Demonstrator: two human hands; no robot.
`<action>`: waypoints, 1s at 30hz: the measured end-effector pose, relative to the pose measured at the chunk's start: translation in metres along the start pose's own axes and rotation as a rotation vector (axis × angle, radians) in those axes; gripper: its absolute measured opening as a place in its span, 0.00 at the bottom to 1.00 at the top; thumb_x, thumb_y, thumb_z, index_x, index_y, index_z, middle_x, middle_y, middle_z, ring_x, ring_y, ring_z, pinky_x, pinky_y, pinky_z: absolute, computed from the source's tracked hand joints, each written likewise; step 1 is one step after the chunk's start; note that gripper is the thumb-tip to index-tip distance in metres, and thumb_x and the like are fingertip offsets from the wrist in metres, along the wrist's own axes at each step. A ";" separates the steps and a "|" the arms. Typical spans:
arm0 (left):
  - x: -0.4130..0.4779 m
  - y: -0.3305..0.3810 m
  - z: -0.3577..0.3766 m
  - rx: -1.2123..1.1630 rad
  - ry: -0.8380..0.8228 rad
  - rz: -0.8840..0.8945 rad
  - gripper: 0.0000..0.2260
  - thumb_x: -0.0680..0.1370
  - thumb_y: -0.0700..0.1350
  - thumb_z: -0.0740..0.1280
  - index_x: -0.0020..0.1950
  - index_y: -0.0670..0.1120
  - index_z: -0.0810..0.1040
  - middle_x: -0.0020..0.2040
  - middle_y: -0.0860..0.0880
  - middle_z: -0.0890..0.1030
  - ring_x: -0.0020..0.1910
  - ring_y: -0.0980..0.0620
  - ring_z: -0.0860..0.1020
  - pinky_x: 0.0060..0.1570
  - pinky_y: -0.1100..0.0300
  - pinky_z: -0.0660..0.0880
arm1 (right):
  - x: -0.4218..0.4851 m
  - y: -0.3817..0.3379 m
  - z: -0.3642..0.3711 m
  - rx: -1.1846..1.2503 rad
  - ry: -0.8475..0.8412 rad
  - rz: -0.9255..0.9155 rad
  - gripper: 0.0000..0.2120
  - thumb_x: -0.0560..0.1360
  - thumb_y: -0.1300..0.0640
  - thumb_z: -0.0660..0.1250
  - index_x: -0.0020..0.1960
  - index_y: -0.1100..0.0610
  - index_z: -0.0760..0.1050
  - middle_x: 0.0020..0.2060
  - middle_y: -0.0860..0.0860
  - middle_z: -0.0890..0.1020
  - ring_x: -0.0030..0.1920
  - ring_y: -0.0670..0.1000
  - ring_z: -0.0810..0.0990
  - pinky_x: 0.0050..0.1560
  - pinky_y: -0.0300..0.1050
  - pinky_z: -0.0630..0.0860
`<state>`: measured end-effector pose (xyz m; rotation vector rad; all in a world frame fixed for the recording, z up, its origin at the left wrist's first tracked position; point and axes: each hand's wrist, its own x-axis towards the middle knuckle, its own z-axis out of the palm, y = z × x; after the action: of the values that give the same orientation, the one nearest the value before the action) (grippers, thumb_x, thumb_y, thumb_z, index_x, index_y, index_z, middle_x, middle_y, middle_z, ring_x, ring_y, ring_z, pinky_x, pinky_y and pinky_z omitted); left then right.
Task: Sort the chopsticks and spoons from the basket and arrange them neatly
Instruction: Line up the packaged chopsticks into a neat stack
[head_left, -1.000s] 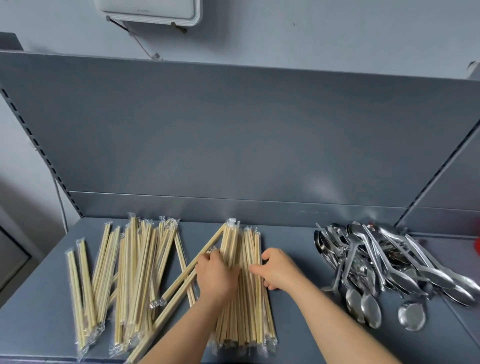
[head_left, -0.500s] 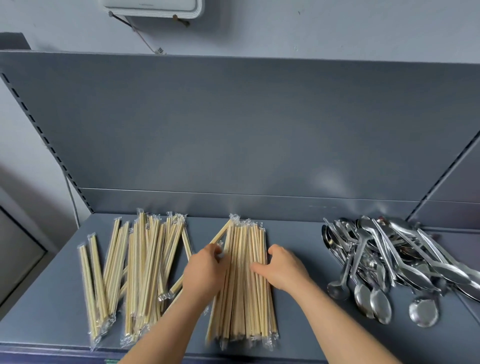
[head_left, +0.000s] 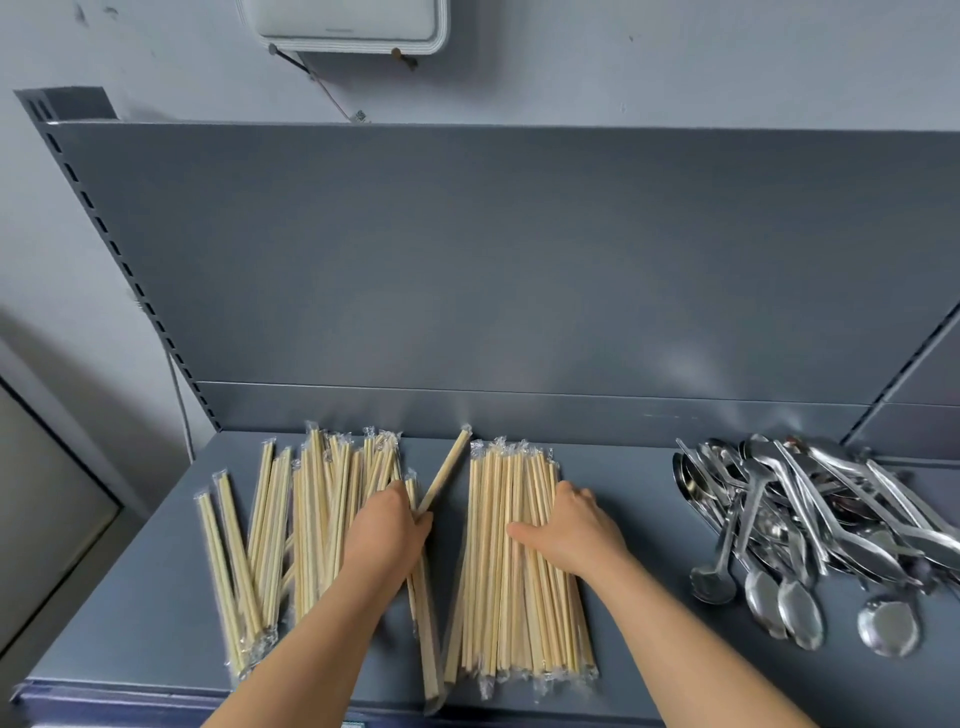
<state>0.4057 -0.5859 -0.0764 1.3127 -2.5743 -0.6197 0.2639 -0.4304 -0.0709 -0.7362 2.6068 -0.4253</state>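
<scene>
The left hand (head_left: 387, 530) holds one slanted chopstick pack (head_left: 445, 467) in curled fingers while the right hand (head_left: 574, 527) lies flat-fingered on the aligned stack (head_left: 511, 597); swinging the pack across may skew that stack.

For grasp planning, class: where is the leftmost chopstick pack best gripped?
Probably pinch the leftmost pack near its middle, from above and the left: it lies flat, long and thin, with bare shelf on its left and other packs close on its right.

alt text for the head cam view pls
A person's left grip holds one slanted wrapped chopstick pair while the right grip rests flat on a neat chopstick stack. A looser chopstick pile lies left, metal spoons right, on a grey shelf.
</scene>
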 end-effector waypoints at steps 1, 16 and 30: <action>0.001 -0.001 0.000 0.000 -0.014 0.011 0.09 0.76 0.49 0.67 0.45 0.45 0.70 0.38 0.49 0.77 0.34 0.49 0.74 0.31 0.58 0.67 | -0.001 -0.002 0.000 -0.017 0.012 0.013 0.43 0.68 0.32 0.66 0.72 0.57 0.61 0.68 0.57 0.68 0.64 0.58 0.72 0.57 0.49 0.74; 0.014 -0.073 -0.056 -0.077 -0.034 0.012 0.08 0.76 0.50 0.69 0.45 0.46 0.75 0.43 0.49 0.79 0.34 0.53 0.75 0.32 0.61 0.72 | -0.010 -0.124 0.045 0.108 -0.089 -0.155 0.26 0.74 0.41 0.67 0.27 0.55 0.62 0.21 0.48 0.64 0.22 0.49 0.63 0.25 0.41 0.58; 0.030 -0.124 -0.051 0.025 -0.062 0.344 0.13 0.77 0.50 0.67 0.61 0.54 0.80 0.62 0.55 0.76 0.58 0.50 0.70 0.58 0.61 0.67 | -0.002 -0.175 0.069 0.024 -0.040 0.057 0.44 0.54 0.21 0.64 0.53 0.56 0.75 0.47 0.49 0.81 0.43 0.52 0.80 0.30 0.40 0.68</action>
<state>0.4965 -0.6890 -0.0867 0.8348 -2.7725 -0.5714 0.3719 -0.5841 -0.0624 -0.6547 2.5735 -0.4202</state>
